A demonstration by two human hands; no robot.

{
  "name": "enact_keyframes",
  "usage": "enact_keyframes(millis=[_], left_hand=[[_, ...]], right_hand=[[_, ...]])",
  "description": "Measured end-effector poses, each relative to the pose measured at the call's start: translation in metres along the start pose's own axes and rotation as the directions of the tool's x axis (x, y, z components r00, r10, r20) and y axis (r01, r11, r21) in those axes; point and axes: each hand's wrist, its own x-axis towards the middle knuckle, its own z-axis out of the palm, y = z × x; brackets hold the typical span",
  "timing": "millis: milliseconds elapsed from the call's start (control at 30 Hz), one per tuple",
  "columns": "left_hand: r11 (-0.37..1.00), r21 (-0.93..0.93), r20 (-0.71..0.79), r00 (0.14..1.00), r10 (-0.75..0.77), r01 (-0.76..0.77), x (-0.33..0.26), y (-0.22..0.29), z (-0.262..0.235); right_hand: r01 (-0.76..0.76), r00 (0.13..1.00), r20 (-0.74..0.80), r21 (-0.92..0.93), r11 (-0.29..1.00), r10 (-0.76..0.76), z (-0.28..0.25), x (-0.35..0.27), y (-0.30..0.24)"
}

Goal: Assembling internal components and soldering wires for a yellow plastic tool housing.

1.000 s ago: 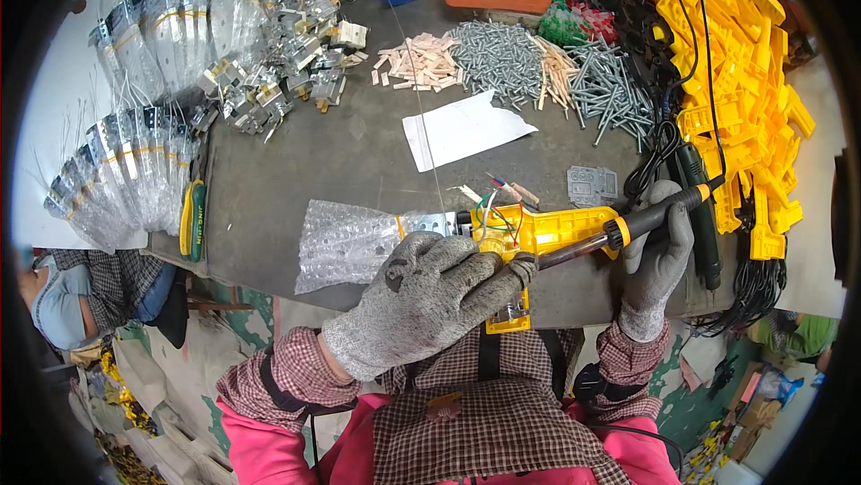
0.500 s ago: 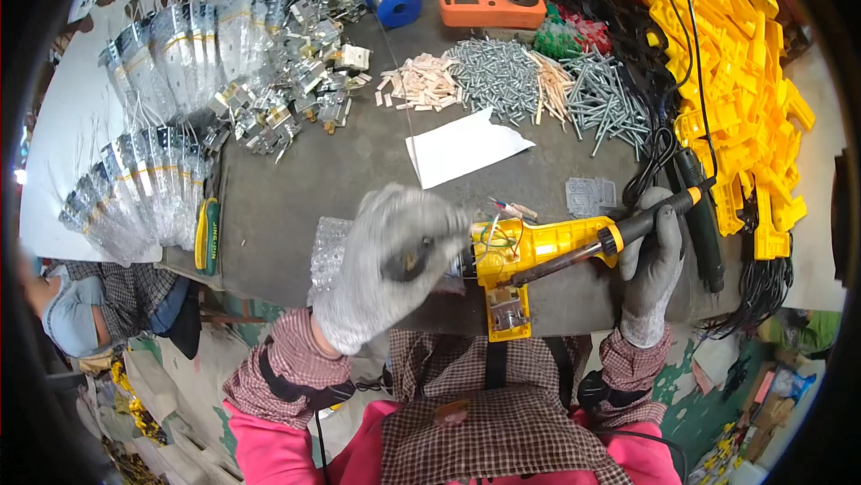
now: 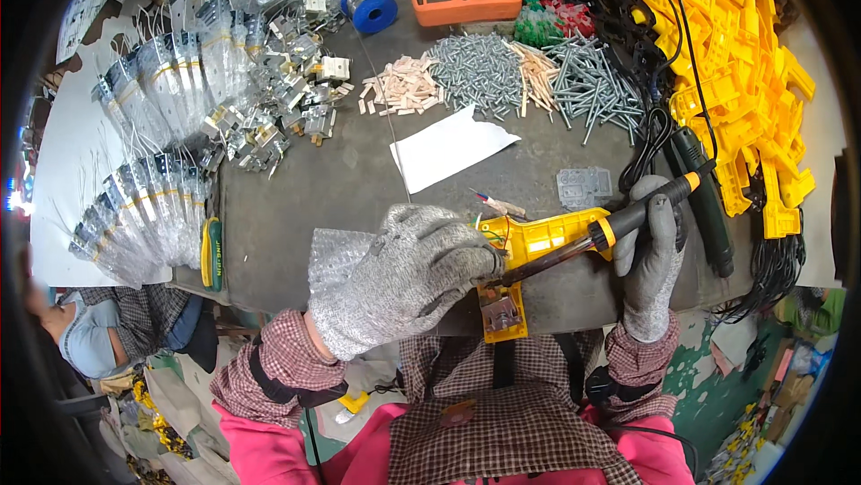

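Observation:
My right hand (image 3: 653,256), in a grey glove, is closed around the black-and-orange handle of a soldering iron (image 3: 635,218). Its metal shaft slants down left across a yellow plastic housing (image 3: 554,235). The housing lies at the table's near edge, with a yellow part holding a metal-and-clear piece (image 3: 502,314) below it. Wire ends (image 3: 499,205) stick out above the housing. My left hand (image 3: 404,274), also gloved, covers the housing's left end with bent fingers close to the iron's tip. A thin strand of solder wire (image 3: 400,162) runs into this hand; its fingertips hide the end.
Behind lie white paper (image 3: 453,148), screws (image 3: 480,72), small pale pieces (image 3: 401,87) and an orange multimeter (image 3: 466,2). The solder spool (image 3: 381,18) is blue. Yellow housings (image 3: 726,63) heap up on the right, beside a dark green tool (image 3: 704,207). Bagged parts (image 3: 143,216) fill the left.
My left hand has come down and right onto the housing's left end, its fingers now beside the iron's tip. My right hand keeps its grip on the soldering iron. The view has shifted slightly.

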Motion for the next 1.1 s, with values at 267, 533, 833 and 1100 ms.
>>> enact_keyframes(millis=[267, 533, 833, 1100], left_hand=[[0.994, -0.037, 0.068, 0.993, -0.1, 0.103, -0.001, 0.009, -0.002], [0.985, -0.017, 0.068, 0.983, -0.172, 0.174, 0.0, 0.012, -0.001], [0.992, 0.044, 0.154, 0.98, -0.124, 0.119, 0.008, 0.012, -0.002], [0.995, 0.001, 0.174, 0.979, -0.101, 0.102, 0.008, 0.01, -0.002]], right_hand=[[-0.017, 0.999, 0.032, 0.054, 0.998, 0.015, -0.002, -0.001, 0.0], [-0.012, 1.0, 0.026, 0.056, 0.998, 0.01, -0.003, 0.0, 0.001], [-0.01, 0.999, 0.033, 0.029, 1.0, 0.009, -0.002, 0.0, -0.001], [-0.06, 0.997, 0.049, 0.062, 0.996, 0.057, -0.005, 0.001, 0.0]])
